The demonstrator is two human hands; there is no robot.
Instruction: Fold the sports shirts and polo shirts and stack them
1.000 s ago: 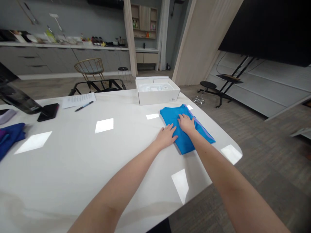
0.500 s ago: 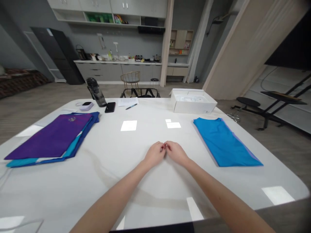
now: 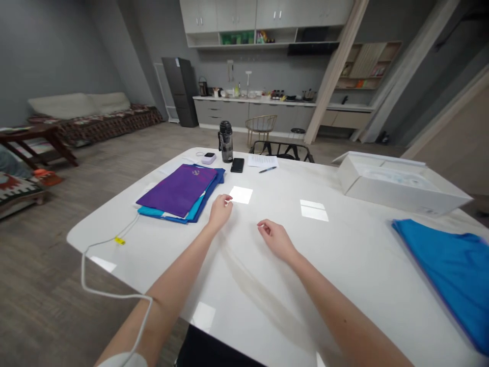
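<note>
Just right of a stack of folded clothes (image 3: 179, 191), purple on top with blue and teal layers below, my left hand (image 3: 220, 211) hovers over the white table (image 3: 244, 275). Its fingers are bent and a little apart, with nothing in them. My right hand (image 3: 277, 238) is over the middle of the table, loosely curled, thumb and fingertips apart, also holding nothing. At the right edge of the view lies a folded blue garment (image 3: 451, 270), partly cut off, well away from my right hand.
Toward the back stand a dark water bottle (image 3: 226, 142), a phone (image 3: 237, 165), a small lilac device (image 3: 208, 158), a printed paper (image 3: 263, 161) and a pen (image 3: 268, 169). An open white box (image 3: 401, 191) sits back right. A white cable (image 3: 110, 294) crosses my left forearm.
The view has swung left. My hands, together before, have come apart: the left one has moved left toward the clothes stack, and the right one stays over the table's middle.
</note>
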